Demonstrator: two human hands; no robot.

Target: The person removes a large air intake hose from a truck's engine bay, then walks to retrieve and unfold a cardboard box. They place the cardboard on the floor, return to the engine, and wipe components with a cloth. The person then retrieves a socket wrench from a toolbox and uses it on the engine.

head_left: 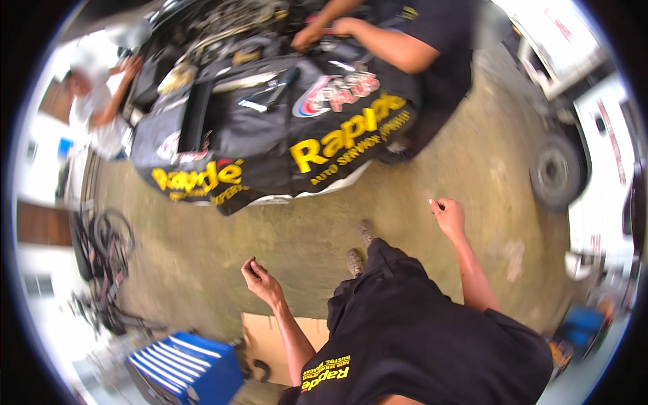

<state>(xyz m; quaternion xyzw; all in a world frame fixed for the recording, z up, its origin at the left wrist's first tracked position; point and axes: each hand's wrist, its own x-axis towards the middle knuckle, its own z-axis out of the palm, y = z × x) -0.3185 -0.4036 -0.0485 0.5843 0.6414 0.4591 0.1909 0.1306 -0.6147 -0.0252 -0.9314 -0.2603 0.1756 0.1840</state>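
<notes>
The left hand point(263, 280) is out over the floor point(304, 253), fingers curled narrow toward the thumb; the right hand point(451, 217) is curled much the same, with a dark spot at its fingertips, and I can't tell whether either one holds anything. Ahead of both, well apart, a black cover point(260, 145) drapes the front of a car point(226, 30), where a co-worker's hands point(347, 27) reach in. Cardboard point(256, 334) lies just behind the left hand; a wheel point(555, 170) stands off to the right hand's right.

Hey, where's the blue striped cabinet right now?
In the head view's lower left, the blue striped cabinet stands left of the brown cardboard, down and left from the left hand.
</notes>
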